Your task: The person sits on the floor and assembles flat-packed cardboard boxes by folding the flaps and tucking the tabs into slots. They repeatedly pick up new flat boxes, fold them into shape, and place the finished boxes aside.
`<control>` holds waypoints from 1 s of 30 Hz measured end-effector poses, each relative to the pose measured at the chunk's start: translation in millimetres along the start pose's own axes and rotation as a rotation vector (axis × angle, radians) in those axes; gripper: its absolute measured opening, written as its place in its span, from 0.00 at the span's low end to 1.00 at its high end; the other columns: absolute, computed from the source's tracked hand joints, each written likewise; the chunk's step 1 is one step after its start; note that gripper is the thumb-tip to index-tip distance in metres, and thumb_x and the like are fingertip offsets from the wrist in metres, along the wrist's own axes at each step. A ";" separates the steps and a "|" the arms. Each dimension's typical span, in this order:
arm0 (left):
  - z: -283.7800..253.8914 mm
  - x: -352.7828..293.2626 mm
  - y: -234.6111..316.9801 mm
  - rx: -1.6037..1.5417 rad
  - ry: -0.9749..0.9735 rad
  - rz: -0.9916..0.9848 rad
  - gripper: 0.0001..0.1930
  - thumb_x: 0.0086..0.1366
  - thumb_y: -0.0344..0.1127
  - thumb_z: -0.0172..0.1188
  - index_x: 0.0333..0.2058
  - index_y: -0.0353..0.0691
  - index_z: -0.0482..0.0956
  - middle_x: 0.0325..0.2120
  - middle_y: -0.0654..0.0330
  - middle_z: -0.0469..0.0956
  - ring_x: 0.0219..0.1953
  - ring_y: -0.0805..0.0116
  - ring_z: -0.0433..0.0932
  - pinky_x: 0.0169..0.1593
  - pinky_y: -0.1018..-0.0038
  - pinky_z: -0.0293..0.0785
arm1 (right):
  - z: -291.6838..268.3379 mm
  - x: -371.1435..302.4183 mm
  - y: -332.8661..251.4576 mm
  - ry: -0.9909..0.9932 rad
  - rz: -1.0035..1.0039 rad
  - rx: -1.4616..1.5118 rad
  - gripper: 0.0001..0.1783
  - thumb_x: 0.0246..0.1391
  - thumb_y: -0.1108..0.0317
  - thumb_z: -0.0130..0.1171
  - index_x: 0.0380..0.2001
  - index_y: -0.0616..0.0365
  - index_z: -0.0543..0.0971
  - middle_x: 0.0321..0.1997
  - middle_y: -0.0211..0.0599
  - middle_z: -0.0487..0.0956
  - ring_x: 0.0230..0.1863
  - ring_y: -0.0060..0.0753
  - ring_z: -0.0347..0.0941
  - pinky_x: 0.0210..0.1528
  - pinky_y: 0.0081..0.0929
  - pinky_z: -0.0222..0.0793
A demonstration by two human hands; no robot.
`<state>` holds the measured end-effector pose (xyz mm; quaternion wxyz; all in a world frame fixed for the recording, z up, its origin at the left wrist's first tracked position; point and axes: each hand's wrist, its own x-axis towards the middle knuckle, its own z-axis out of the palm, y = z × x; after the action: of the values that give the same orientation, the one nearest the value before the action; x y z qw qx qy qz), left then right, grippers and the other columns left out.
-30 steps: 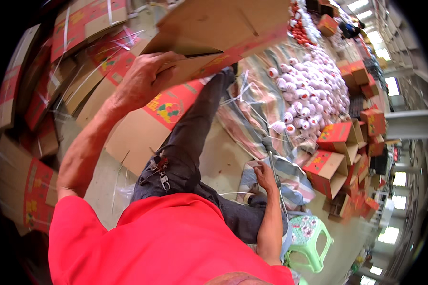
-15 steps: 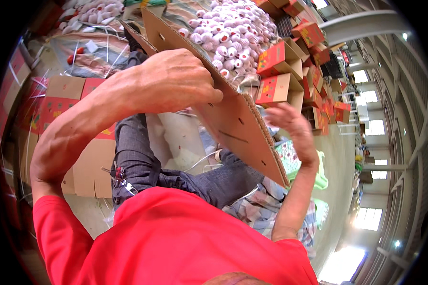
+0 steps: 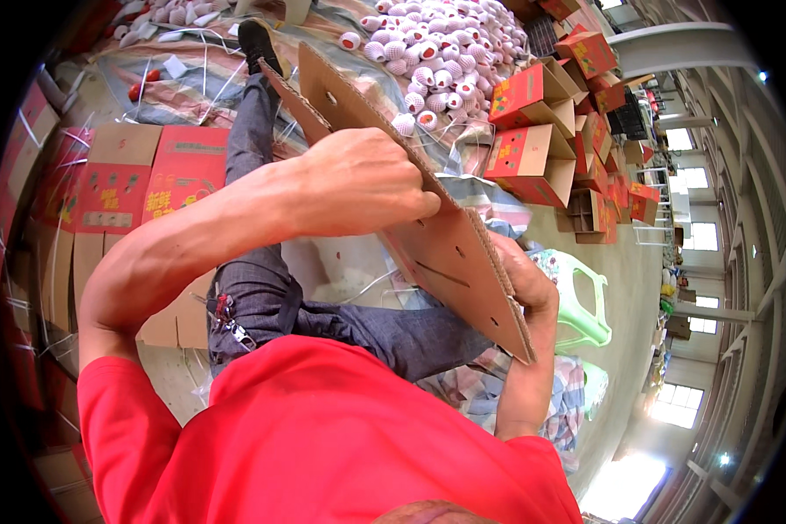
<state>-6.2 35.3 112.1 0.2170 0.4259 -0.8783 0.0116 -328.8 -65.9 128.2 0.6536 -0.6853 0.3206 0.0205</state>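
Note:
A folded brown cardboard carton (image 3: 450,262) stands tilted in front of me, its plain inner side with slots and a dark line showing. My left hand (image 3: 371,183) is closed at its top edge, knuckles up, with the fingertips hidden on the cardboard. My right hand (image 3: 522,275) lies against the carton's outer right side, near the lower corner. Its fingers are mostly hidden behind the panel. The carton leans above my legs, and a narrower flap (image 3: 293,96) sticks out at its far end.
Fruits in white foam nets (image 3: 445,61) are heaped at the far middle. Open red cartons (image 3: 533,162) are stacked to the right, beside a pale green plastic stool (image 3: 585,306). Flattened red and brown cartons (image 3: 118,179) lie at the left. Loose white straps (image 3: 205,74) lie on a striped sheet.
My right hand has moved in from the right, from apart to against the carton's outer side. The carton and my left hand have shifted slightly right and down in view.

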 end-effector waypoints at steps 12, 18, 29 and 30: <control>-26.8 14.9 -7.4 -0.706 -0.092 -0.166 0.15 0.65 0.31 0.63 0.50 0.36 0.80 0.32 0.44 0.84 0.36 0.42 0.85 0.43 0.54 0.80 | 2.3 -60.7 4.6 0.172 -0.020 -0.145 0.37 0.74 0.43 0.54 0.64 0.69 0.76 0.61 0.45 0.81 0.61 0.35 0.76 0.67 0.32 0.67; -39.4 4.5 -36.6 0.028 -0.110 -0.320 0.14 0.62 0.31 0.68 0.47 0.42 0.84 0.45 0.53 0.84 0.53 0.51 0.81 0.59 0.57 0.74 | 21.2 -60.0 -38.3 0.737 0.205 -0.717 0.26 0.74 0.51 0.58 0.55 0.66 0.81 0.49 0.44 0.86 0.48 0.44 0.82 0.61 0.39 0.71; -37.7 15.6 -57.0 0.190 -0.144 0.080 0.04 0.52 0.34 0.69 0.27 0.44 0.87 0.27 0.53 0.86 0.41 0.53 0.86 0.53 0.61 0.78 | -1.3 -64.0 16.7 1.123 -0.291 -1.223 0.32 0.59 0.44 0.73 0.50 0.64 0.83 0.41 0.41 0.86 0.51 0.49 0.80 0.63 0.49 0.67; -35.3 16.8 -59.1 0.128 -0.269 0.063 0.05 0.53 0.35 0.69 0.28 0.43 0.87 0.27 0.52 0.86 0.41 0.51 0.86 0.51 0.59 0.79 | 3.5 -65.1 19.3 1.081 -0.277 -1.092 0.28 0.56 0.49 0.76 0.47 0.63 0.83 0.36 0.42 0.85 0.46 0.50 0.81 0.52 0.47 0.74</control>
<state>42.3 -7.5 140.9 0.0695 0.4087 -0.9099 0.0171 -388.1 -34.8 139.7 -0.0266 -0.8586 0.4505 -0.2433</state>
